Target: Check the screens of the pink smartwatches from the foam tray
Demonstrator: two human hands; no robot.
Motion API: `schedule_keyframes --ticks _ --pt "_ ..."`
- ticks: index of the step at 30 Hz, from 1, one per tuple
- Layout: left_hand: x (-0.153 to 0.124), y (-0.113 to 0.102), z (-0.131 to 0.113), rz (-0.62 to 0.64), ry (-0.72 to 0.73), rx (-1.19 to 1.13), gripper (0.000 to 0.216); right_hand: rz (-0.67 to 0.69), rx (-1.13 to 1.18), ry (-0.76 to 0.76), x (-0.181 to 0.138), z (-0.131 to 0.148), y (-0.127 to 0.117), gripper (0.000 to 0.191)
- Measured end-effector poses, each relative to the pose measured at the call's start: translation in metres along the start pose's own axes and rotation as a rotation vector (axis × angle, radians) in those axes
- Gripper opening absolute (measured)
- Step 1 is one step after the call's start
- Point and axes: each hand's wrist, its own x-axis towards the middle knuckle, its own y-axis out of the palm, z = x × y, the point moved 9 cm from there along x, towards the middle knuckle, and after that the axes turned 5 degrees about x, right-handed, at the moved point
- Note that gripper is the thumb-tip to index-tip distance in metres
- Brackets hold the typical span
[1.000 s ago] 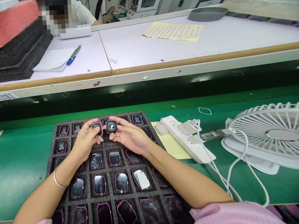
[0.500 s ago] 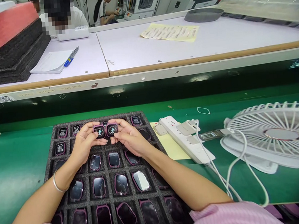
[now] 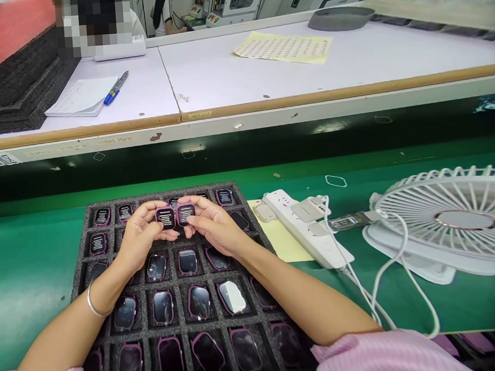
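Note:
My left hand (image 3: pixel 143 232) grips a purple-framed smartwatch (image 3: pixel 165 218) without a strap, its screen lit with white text. A second, matching smartwatch (image 3: pixel 185 214) is held in my right hand (image 3: pixel 214 224), side by side with the first, its screen also showing text. Both hands are closed, thumbs at the front of the watches. They are above a dark grey foam tray (image 3: pixel 145 328) whose compartments hold several more purple watches. Some in the far rows have lit text screens, while those in the nearer rows are dark. My hands and forearms hide part of the tray.
Right of the tray lie a white power strip (image 3: pixel 305 229) with plugs and cables, and a white fan (image 3: pixel 453 222). Behind runs a raised white shelf (image 3: pixel 206 81) with a notepad (image 3: pixel 82 98), a pen (image 3: pixel 116 88), a sticker sheet (image 3: pixel 284 47) and stacked foam (image 3: pixel 15 83). Two people are beyond.
Both held watch screens have switched from a dial-like picture with a light blue figure to lines of white text. My hands stay in nearly the same place; the view has shifted slightly.

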Motion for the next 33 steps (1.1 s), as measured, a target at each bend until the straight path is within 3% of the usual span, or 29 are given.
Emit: schedule_keyframes --ticks 27,33 --pt "0.001 0.002 0.002 0.036 0.011 -0.042 0.045 0.016 -0.102 -0.051 -0.001 0.005 0.003 0.044" --pt "0.001 0.004 0.006 0.047 -0.040 -0.083 0.037 -0.086 -0.001 0.010 0.002 -0.001 -0.006 0.027"
